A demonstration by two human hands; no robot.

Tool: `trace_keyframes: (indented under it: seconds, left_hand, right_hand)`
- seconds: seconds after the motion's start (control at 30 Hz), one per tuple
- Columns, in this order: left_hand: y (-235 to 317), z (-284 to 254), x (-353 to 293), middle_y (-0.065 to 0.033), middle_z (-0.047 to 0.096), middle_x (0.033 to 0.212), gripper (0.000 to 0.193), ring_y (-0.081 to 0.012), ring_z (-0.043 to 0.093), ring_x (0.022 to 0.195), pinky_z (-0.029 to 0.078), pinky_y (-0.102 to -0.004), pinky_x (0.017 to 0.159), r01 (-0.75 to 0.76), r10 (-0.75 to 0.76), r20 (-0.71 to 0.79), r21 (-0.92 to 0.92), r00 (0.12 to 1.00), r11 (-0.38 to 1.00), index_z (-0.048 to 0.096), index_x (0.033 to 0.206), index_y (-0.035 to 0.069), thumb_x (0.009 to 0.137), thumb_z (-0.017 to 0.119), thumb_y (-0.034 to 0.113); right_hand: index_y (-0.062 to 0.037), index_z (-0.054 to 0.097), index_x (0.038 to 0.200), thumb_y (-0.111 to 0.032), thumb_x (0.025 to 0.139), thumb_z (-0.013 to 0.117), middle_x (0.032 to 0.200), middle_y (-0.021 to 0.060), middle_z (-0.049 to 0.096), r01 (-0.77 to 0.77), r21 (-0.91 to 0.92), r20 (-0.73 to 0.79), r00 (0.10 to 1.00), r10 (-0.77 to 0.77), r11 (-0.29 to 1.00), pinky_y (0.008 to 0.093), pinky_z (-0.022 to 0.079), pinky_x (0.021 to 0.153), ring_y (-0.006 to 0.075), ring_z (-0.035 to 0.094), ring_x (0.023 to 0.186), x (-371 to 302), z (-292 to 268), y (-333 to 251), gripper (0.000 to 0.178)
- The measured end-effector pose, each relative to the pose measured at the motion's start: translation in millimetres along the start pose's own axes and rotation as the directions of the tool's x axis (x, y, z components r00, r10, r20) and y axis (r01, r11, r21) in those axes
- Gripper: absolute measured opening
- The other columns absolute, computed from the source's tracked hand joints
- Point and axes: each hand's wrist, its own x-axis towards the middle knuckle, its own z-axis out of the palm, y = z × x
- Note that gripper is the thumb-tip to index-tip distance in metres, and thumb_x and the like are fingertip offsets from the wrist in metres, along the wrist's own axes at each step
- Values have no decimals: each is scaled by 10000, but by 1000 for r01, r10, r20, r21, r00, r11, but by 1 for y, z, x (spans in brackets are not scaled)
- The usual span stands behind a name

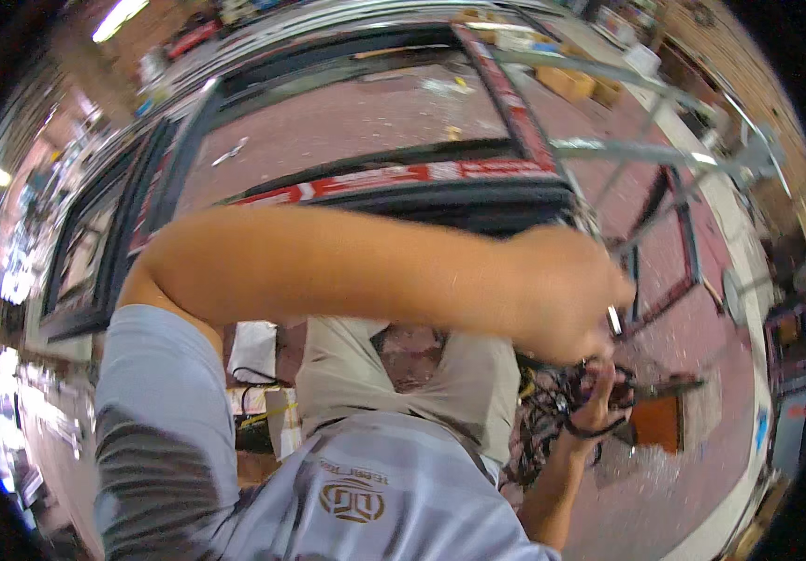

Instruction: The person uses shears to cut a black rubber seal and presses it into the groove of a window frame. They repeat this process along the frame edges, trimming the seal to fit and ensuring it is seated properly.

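Observation:
My left forearm reaches across my body to the right. My left hand is closed near the corner of a dark frame with red and white tape along its edges. A small bright metallic piece shows at its fingers; what they hold is unclear. Just below it is my right hand, its thumb pointing up and a dark band around the wrist. The other fingers are blurred and partly hidden against dark cables, so their grip cannot be made out.
The frame rests on metal rails in front of me. More dark frames stand at the left. An orange-brown block lies on the reddish floor at the right. Cardboard boxes sit at the far right.

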Motion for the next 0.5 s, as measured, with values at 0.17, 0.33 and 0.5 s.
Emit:
trace_keyframes:
  seconds: [0.17, 0.33, 0.5]
  left_hand:
    - [-15, 55, -120, -72, 666, 932, 402, -276, 625, 961, 482, -431, 868, -53, 58, -25, 163, 998, 985, 680, 1031, 77, 849, 724, 433]
    - [-67, 105, -209, -71, 672, 1020, 309, -257, 588, 1065, 445, -408, 927, 238, -389, 304, 434, 869, 869, 694, 1035, 93, 833, 705, 327]
    - [-116, 154, -247, -87, 726, 1018, 248, -325, 651, 984, 512, -476, 830, 70, -526, 397, 746, 752, 662, 752, 986, 90, 778, 724, 223]
  right_hand:
    - [-29, 639, 797, -286, 973, 672, 715, 33, 602, 120, -255, 125, 988, -90, 960, 274, 370, 549, 108, 503, 595, -25, -1, 55, 313]
    - [35, 604, 1073, -154, 981, 673, 841, 107, 664, 72, -354, 425, 901, 92, 932, 268, 475, 642, 145, 591, 678, -51, 10, 92, 221]
    - [-4, 605, 1071, -233, 958, 721, 922, 112, 676, -81, -190, 507, 845, 168, 979, 274, 486, 655, 156, 611, 696, -58, 46, 85, 280]
